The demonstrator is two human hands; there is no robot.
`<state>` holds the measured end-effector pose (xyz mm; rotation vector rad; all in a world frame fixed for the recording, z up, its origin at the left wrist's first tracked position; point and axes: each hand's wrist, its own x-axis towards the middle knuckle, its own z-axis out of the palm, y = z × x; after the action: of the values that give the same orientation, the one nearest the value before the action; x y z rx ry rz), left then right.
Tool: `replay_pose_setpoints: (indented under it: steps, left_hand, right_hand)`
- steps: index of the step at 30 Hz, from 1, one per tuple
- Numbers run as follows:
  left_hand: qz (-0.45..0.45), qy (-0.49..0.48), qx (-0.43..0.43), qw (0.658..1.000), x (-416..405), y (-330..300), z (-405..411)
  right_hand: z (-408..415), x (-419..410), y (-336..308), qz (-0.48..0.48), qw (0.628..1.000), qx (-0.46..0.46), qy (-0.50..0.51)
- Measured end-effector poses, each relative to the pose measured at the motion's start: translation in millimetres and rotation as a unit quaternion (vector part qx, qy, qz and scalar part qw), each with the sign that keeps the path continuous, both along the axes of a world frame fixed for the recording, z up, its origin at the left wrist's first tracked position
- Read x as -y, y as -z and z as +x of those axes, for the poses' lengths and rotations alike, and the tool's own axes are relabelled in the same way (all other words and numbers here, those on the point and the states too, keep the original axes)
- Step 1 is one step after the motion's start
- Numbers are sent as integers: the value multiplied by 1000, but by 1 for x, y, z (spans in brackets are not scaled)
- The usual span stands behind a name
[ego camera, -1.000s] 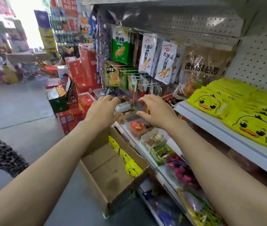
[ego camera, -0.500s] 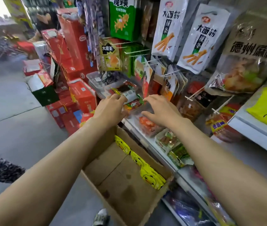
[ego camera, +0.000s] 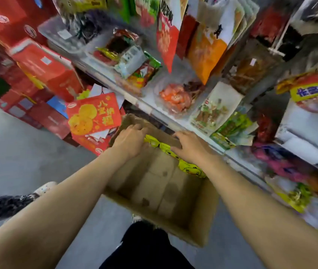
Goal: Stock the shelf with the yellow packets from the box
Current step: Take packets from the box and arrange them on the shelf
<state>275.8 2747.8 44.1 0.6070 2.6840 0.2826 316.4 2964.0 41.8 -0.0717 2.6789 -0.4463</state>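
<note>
both hands reach into the cardboard box [ego camera: 160,191] on the floor. the yellow packets [ego camera: 190,168] stand in a row along the box's far wall, next to the shelf [ego camera: 175,121]. the left hand [ego camera: 130,141] curls its fingers at the row's far end, and the right hand [ego camera: 190,147] lies on the packets; whether either hand actually grips one, i cannot tell.

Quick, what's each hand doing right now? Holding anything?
Left hand: reaching into the cardboard box, grip cannot be told.
Right hand: over the yellow packets, grip cannot be told.
</note>
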Motion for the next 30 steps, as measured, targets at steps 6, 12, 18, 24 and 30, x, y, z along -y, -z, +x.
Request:
replay_pose_setpoints:
  steps: [6,12,18,24,30]
  left_hand:
    - [-4,-6,46,999,7,91,-14]
    - [34,-22,50,998,1,173,-45]
    - [16,-10,33,999,2,228,-54]
    - [28,-46,26,998,3,241,-57]
    - [77,-85,14,993,7,250,-61]
  right_hand:
    - [8,-3,102,-8,995,74,69]
    - [5,-8,177,-50,985,97,136]
    - [10,-8,221,-12,990,54,126]
    - [3,0,242,104,989,-9,108]
    - [11,10,251,191,972,-29,133]
